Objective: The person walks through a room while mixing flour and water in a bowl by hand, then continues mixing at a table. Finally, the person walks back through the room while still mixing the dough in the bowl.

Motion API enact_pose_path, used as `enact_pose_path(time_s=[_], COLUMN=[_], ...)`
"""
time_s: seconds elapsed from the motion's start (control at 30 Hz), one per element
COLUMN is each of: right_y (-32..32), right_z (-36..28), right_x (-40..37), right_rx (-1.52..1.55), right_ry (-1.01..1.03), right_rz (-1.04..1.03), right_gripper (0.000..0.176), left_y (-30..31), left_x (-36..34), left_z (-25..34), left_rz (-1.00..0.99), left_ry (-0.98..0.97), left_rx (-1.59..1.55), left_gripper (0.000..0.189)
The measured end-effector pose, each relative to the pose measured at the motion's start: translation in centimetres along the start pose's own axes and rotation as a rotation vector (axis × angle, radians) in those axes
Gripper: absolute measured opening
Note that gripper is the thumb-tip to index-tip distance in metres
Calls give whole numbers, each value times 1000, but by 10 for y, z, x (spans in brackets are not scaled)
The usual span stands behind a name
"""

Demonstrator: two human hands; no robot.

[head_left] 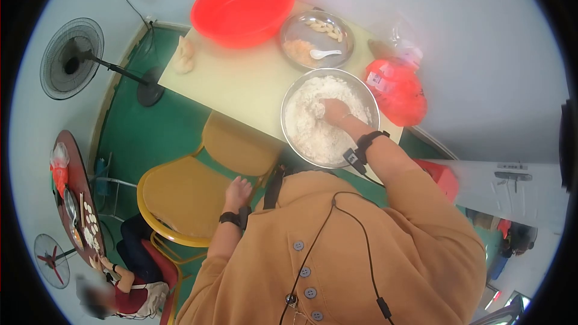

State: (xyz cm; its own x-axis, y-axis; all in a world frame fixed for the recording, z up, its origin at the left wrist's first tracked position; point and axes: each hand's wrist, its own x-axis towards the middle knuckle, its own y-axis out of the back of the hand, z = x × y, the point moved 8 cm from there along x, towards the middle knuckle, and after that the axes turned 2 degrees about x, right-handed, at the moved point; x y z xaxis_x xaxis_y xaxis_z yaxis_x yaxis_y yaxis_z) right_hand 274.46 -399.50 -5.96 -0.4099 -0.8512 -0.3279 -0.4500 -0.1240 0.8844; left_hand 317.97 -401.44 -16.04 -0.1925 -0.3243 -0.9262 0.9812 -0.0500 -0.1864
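Observation:
My right hand reaches into a large metal bowl of white flour. Its fingers are bent into the flour and coated with it, so their tips are hidden; they look closed on a floury clump. My left hand hangs beside my body, over the yellow chair, away from the bowl. Nothing shows in it, and its fingers are loosely bent and a little apart.
The pale table also bears a red basin, a metal tray with a white spoon, and a red plastic bag. A yellow chair and standing fan are leftward. Another person sits at a round table.

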Motion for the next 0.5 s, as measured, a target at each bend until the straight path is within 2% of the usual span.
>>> enact_pose_path(time_s=[0.1, 0.17, 0.23, 0.27, 0.3, 0.33, 0.4, 0.47, 0.5], right_y=[16, 15, 4, -5, -9, -11, -24, -42, -46], right_z=[-7, -10, -3, -3, -5, -4, 2, 10, 11], right_x=[-26, -46, -61, -69, -73, -78, -86, -79, -74], right_rx=[-65, -65, -57, -47, -118, -118, -132, -168, -201], right_ry=[-33, 67, 125, 181, 184, 183, 186, 175, 162], right_rz=[-81, -108, -167, -225, -309, -310, -421, -401, -375], right_gripper=[38, 41, 44, 46, 54, 54, 61, 63, 65], left_y=[19, 26, 36, 39, 40, 39, 38, 39, 36], left_x=[9, 12, 17, 21, 29, 30, 29, 25, 26], left_z=[-19, -28, -26, -25, -21, -19, -15, -16, -16], left_rz=[76, 115, 163, 164, 146, 126, 137, 149, 90], left_ry=[30, 62, 65, 66, 40, 15, 4, -9, -44], left_rx=[67, 102, 276, 275, 298, 324, 348, 369, 434], left_gripper=[48, 47, 43, 43, 34, 26, 26, 29, 30])
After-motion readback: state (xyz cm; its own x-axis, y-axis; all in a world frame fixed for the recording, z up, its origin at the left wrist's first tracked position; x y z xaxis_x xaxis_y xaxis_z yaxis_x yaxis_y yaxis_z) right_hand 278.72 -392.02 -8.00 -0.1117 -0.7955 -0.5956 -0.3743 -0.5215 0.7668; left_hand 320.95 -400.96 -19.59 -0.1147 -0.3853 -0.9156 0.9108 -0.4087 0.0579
